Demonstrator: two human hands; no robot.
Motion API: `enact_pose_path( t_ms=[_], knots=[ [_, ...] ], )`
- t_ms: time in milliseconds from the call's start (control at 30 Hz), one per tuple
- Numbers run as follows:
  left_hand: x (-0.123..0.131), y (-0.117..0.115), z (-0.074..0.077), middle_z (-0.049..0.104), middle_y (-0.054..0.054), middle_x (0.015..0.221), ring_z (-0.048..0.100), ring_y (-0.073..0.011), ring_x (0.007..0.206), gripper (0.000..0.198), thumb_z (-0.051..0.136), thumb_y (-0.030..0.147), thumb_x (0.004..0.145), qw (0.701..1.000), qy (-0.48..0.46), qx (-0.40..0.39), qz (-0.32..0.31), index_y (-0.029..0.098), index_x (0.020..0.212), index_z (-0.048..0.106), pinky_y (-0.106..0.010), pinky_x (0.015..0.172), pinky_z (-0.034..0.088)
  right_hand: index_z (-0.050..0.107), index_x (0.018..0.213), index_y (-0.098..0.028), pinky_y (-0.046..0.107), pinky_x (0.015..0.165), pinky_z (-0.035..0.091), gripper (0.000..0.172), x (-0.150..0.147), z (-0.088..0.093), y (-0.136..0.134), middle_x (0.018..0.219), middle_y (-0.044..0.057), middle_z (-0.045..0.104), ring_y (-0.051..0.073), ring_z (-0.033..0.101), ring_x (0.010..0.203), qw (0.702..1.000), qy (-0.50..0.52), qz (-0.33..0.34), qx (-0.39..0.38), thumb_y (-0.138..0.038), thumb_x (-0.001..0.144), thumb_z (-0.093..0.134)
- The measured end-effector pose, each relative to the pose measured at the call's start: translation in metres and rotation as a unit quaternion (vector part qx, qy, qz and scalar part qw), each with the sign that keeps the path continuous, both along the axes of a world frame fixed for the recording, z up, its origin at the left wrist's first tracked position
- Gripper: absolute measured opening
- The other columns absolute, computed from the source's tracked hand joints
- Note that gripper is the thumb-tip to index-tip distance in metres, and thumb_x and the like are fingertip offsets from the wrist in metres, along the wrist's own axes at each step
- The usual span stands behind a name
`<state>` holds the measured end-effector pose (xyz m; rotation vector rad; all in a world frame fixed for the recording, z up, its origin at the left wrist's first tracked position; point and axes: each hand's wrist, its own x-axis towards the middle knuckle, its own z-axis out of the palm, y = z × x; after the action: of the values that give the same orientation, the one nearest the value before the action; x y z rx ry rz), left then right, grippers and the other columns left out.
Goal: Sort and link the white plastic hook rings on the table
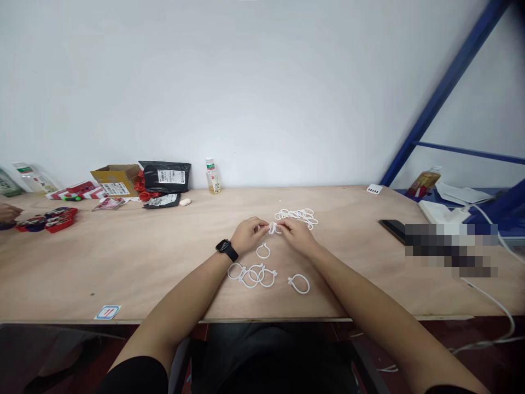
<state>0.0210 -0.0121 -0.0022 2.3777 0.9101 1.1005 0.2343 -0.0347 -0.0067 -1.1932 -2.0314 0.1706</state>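
My left hand (247,234) and my right hand (298,235) meet above the middle of the table, both closed in a pinch. Between their fingertips is a small white plastic ring (272,229), partly hidden by the fingers. A single white ring with a clasp (263,251) lies just below my hands. Nearer to me are several overlapping white rings (257,276), and one more white ring (301,284) lies apart to their right. A pile of white rings (296,215) sits beyond my right hand.
At the back left stand a bottle (213,177), a cardboard box (117,180) and black parcel bags (166,178). Another person's hand (9,213) is at the far left near red trays (57,220). A phone (394,230) and white cable (492,298) lie right.
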Motion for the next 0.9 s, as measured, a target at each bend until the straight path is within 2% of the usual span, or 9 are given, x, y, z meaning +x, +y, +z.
enact_pose_path(
  t_ms=[133, 233, 300, 433, 567, 633, 733, 900],
  knots=[
    [-0.012, 0.004, 0.003, 0.067, -0.003, 0.075, 0.057, -0.012, 0.067, 0.023, 0.061, 0.037, 0.083, 0.992, 0.119, -0.042, -0.008, 0.017, 0.081, 0.072, -0.023, 0.063, 0.043, 0.07, 0.096, -0.022, 0.031, 0.079, 0.046, 0.021, 0.027, 0.0, 0.01, 0.096, 0.006, 0.072, 0.021, 0.065, 0.09, 0.989, -0.024, -0.136, 0.043, -0.027, 0.09, 0.051],
    [-0.014, 0.004, 0.0, 0.068, -0.001, 0.07, 0.058, -0.0117, 0.061, 0.023, 0.064, 0.038, 0.077, 0.978, 0.19, -0.081, -0.002, 0.017, 0.075, 0.071, -0.022, 0.057, 0.04, 0.069, 0.106, -0.021, 0.032, 0.075, 0.047, 0.025, 0.039, -0.001, 0.014, 0.097, 0.006, 0.072, 0.021, 0.065, 0.087, 0.983, -0.039, -0.179, 0.018, -0.025, 0.086, 0.054],
    [-0.012, 0.004, -0.002, 0.068, -0.001, 0.068, 0.058, -0.0114, 0.058, 0.021, 0.064, 0.037, 0.076, 0.974, 0.205, -0.092, -0.001, 0.017, 0.075, 0.071, -0.021, 0.055, 0.039, 0.069, 0.107, -0.021, 0.032, 0.074, 0.047, 0.026, 0.036, -0.002, 0.014, 0.095, 0.005, 0.072, 0.021, 0.064, 0.085, 0.988, -0.036, -0.152, -0.001, -0.025, 0.085, 0.057],
    [-0.007, 0.002, -0.004, 0.07, -0.001, 0.069, 0.06, -0.0118, 0.059, 0.017, 0.063, 0.031, 0.075, 0.976, 0.202, -0.08, -0.016, 0.018, 0.077, 0.073, -0.021, 0.056, 0.04, 0.071, 0.101, -0.022, 0.031, 0.073, 0.047, 0.021, 0.013, -0.004, 0.004, 0.092, 0.005, 0.073, 0.019, 0.064, 0.082, 0.998, -0.04, -0.025, -0.037, -0.027, 0.085, 0.058],
    [-0.009, 0.003, -0.004, 0.072, -0.001, 0.073, 0.062, -0.0119, 0.063, 0.018, 0.063, 0.024, 0.074, 0.974, 0.194, -0.105, -0.048, 0.018, 0.086, 0.075, -0.02, 0.058, 0.042, 0.073, 0.096, -0.023, 0.029, 0.073, 0.046, 0.019, -0.008, -0.005, -0.008, 0.088, 0.005, 0.073, 0.019, 0.065, 0.081, 0.99, -0.097, 0.082, -0.067, -0.027, 0.084, 0.059],
    [-0.01, 0.004, -0.004, 0.072, 0.0, 0.074, 0.061, -0.0117, 0.063, 0.019, 0.062, 0.02, 0.073, 0.973, 0.195, -0.111, -0.049, 0.019, 0.087, 0.075, -0.02, 0.058, 0.042, 0.073, 0.096, -0.023, 0.029, 0.071, 0.045, 0.019, -0.012, -0.006, -0.012, 0.087, 0.004, 0.073, 0.018, 0.065, 0.079, 0.986, -0.108, 0.093, -0.081, -0.027, 0.085, 0.059],
    [-0.009, 0.004, -0.006, 0.072, -0.001, 0.077, 0.061, -0.0115, 0.065, 0.021, 0.062, 0.016, 0.073, 0.983, 0.169, -0.075, -0.023, 0.018, 0.088, 0.075, -0.021, 0.061, 0.044, 0.074, 0.095, -0.023, 0.028, 0.069, 0.044, 0.019, -0.012, -0.006, -0.012, 0.087, 0.004, 0.073, 0.018, 0.064, 0.078, 0.986, -0.106, 0.087, -0.095, -0.027, 0.086, 0.058],
    [-0.004, 0.004, -0.01, 0.07, -0.001, 0.073, 0.059, -0.0106, 0.065, 0.011, 0.065, 0.024, 0.081, 0.998, 0.05, -0.039, -0.013, 0.016, 0.084, 0.072, -0.021, 0.063, 0.045, 0.073, 0.097, -0.022, 0.028, 0.072, 0.046, 0.02, -0.008, -0.006, -0.006, 0.091, 0.004, 0.074, 0.017, 0.065, 0.081, 0.993, -0.007, 0.07, -0.095, -0.028, 0.088, 0.056]
  ],
)
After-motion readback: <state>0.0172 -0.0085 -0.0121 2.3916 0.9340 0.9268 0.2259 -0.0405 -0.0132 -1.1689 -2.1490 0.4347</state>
